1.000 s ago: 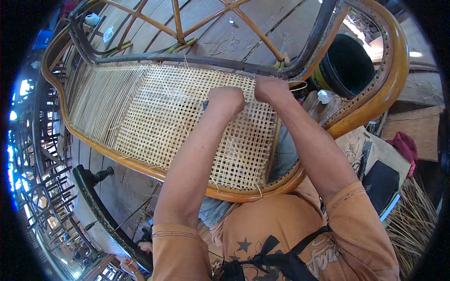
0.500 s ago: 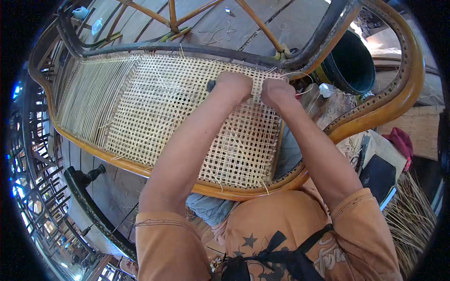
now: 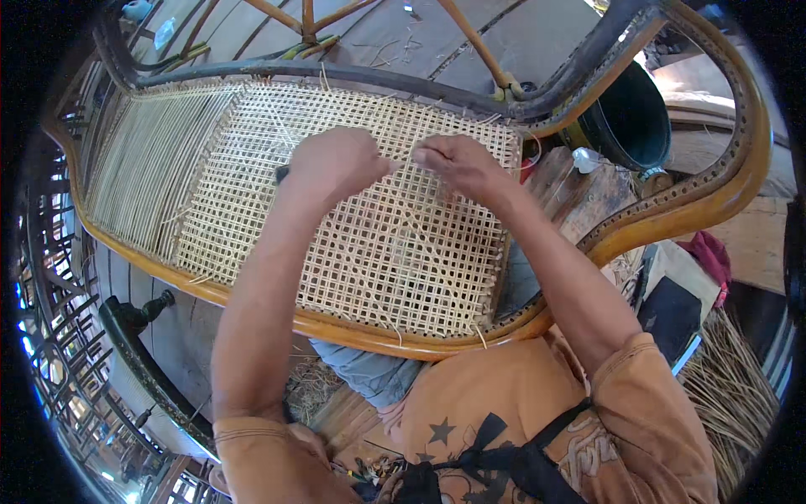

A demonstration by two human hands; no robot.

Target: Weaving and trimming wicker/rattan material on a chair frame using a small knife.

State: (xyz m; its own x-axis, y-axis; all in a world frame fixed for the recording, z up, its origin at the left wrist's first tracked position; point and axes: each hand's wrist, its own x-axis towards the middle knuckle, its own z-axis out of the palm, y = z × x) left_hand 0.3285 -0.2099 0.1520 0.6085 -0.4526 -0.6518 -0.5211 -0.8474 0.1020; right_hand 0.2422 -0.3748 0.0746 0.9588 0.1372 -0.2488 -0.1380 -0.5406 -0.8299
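Note:
A woven cane panel (image 3: 420, 252) stretches across a curved wooden chair frame (image 3: 378, 334) in front of me. Over the middle of the weave, my left hand (image 3: 336, 164) is closed, and the dark end of a tool handle (image 3: 282, 174) sticks out beside its palm; the rest of that tool is hidden. To its right, a short gap away, my right hand (image 3: 463, 170) is held with its fingers bent together just above the cane. What they pinch, if anything, cannot be made out. Loose cane ends (image 3: 325, 77) stick up along the panel's far edge.
A dark bucket (image 3: 634, 113) stands beyond the frame at the right. Cane strips (image 3: 730, 370) lie bundled at the lower right, near a dark red cloth (image 3: 707, 256). Another dark wooden piece (image 3: 143, 361) is at the lower left. Wooden legs (image 3: 474, 42) rise behind the panel.
Both hands have moved left from the panel's far right edge toward its middle, the left hand farther. The gap between them has widened. The view has shifted slightly.

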